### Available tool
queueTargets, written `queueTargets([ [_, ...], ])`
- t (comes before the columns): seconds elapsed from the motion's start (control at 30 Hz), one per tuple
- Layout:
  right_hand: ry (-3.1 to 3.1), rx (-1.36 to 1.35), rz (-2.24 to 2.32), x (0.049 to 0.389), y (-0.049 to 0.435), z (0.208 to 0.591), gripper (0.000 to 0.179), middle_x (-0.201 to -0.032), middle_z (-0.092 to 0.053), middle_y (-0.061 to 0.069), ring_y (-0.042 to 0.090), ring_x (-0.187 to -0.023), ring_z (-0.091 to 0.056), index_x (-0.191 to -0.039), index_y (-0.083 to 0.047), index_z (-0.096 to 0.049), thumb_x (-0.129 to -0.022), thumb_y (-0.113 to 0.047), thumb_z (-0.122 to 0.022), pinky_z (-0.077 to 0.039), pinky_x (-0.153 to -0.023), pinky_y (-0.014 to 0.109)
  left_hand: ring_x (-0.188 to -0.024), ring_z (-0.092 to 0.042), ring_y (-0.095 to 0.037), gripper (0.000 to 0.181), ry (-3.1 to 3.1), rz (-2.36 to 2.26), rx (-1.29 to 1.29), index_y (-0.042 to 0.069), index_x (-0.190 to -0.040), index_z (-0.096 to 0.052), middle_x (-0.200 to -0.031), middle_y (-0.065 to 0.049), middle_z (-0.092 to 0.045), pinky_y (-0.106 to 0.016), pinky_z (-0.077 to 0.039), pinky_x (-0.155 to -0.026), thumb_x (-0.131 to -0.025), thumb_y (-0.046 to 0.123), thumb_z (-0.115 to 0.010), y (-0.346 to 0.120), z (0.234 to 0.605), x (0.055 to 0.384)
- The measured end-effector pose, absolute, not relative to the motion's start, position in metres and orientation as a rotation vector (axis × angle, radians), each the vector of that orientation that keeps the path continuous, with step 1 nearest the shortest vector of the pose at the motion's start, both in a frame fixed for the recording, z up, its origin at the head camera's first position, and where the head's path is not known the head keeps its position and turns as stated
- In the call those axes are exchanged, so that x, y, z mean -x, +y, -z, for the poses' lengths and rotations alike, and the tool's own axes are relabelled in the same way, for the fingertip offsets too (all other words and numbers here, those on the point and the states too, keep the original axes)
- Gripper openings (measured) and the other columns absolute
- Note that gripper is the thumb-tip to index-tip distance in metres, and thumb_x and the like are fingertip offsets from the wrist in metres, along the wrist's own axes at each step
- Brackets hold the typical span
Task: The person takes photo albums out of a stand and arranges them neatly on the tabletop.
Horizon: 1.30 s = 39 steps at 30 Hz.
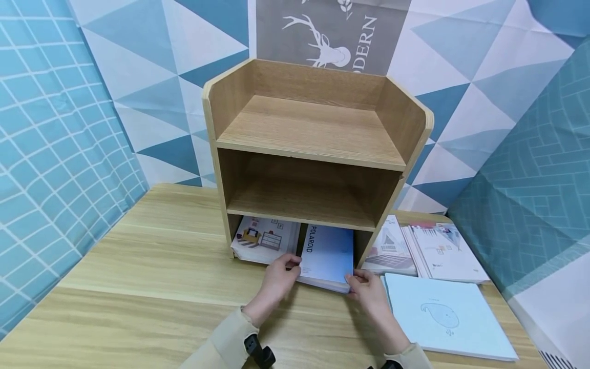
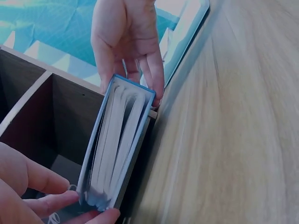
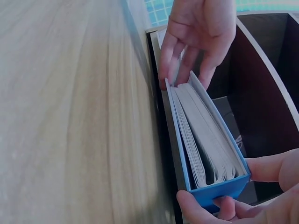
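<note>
A thick blue-and-white photo album (image 1: 326,256) marked POLAROID lies partly inside the lowest compartment of a wooden shelf, its near end sticking out. My left hand (image 1: 279,277) grips its near left corner, thumb on top. On the near right corner, my right hand (image 1: 369,292) pinches the cover. The left wrist view shows the album's page block (image 2: 112,149) between both hands, and the right wrist view shows its blue spine (image 3: 217,193) against my right fingers. To its left in the same compartment lies another album (image 1: 267,240) with a furniture picture, a narrow gap between them.
The wooden shelf (image 1: 299,221) has a bare middle level and a bare top with raised sides. Right of it lie a pale blue whale-drawing album (image 1: 449,315) and illustrated albums (image 1: 444,251) on the wooden table (image 1: 138,302). Patterned cloth covers the walls behind.
</note>
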State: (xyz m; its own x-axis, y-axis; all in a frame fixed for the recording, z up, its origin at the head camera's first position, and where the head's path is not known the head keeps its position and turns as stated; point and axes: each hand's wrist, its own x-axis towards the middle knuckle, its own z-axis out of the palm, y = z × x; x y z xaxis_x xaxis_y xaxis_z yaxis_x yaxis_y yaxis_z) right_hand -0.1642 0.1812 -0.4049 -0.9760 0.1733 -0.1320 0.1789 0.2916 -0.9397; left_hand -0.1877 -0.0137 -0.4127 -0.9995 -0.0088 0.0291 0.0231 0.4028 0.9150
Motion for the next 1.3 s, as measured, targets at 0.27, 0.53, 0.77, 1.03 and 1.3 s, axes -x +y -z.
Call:
queueTargets([
  [0.27, 2.428, -0.313, 1.931, 0.162, 0.184, 0.406, 0.046, -0.099, -0.051, 0.025, 0.017, -0.077, -0.059, -0.120, 0.023, -0.039, -0.089, -0.007, -0.055, -0.054, -0.070, 0.035, -0.063, -0.056, -0.013, 0.014, -2.449, 1.884, -0.018, -0.001, -0.093, -0.061, -0.089, -0.014, -0.063, -0.028, -0.052, -0.058, -0.080, 0.000, -0.058, -0.014, 0.414, 0.190],
  [0.53, 2.341, -0.292, 1.984, 0.159, 0.181, 0.405, 0.042, -0.101, -0.046, 0.024, 0.017, -0.075, -0.060, -0.119, 0.022, -0.041, -0.089, -0.004, -0.054, -0.055, -0.068, 0.030, -0.064, -0.056, -0.013, 0.034, -2.357, 2.139, -0.077, -0.008, -0.112, -0.052, -0.097, -0.021, -0.063, -0.029, -0.051, -0.061, -0.082, 0.006, -0.060, -0.020, 0.411, 0.193],
  [0.77, 2.330, -0.280, 1.978, 0.155, 0.175, 0.401, 0.042, -0.103, -0.042, 0.021, 0.016, -0.075, -0.059, -0.119, 0.018, -0.044, -0.085, -0.002, -0.058, -0.055, -0.070, 0.029, -0.073, -0.058, -0.013, 0.046, -2.391, 2.263, -0.069, -0.013, -0.120, -0.048, -0.101, -0.021, -0.062, -0.028, -0.052, -0.066, -0.084, 0.012, -0.058, -0.029, 0.411, 0.194],
  [1.03, 2.342, -0.191, 1.934, 0.153, 0.173, 0.400, 0.057, -0.119, -0.044, 0.030, 0.027, -0.095, -0.058, -0.127, 0.012, -0.040, -0.081, -0.008, -0.066, -0.054, -0.077, 0.034, -0.074, -0.061, -0.014, 0.044, -2.356, 2.356, -0.030, -0.012, -0.122, -0.047, -0.103, -0.022, -0.063, -0.030, -0.053, -0.068, -0.085, 0.008, -0.057, -0.040, 0.412, 0.195],
  [1.3, 2.299, -0.083, 1.890, 0.152, 0.170, 0.399, 0.062, -0.120, -0.047, 0.033, 0.035, -0.107, -0.054, -0.130, 0.014, -0.035, -0.081, -0.010, -0.066, -0.053, -0.078, 0.037, -0.075, -0.063, -0.017, 0.041, -2.301, 2.392, -0.008, -0.012, -0.121, -0.047, -0.100, -0.023, -0.064, -0.034, -0.054, -0.069, -0.085, 0.005, -0.058, -0.049, 0.410, 0.190],
])
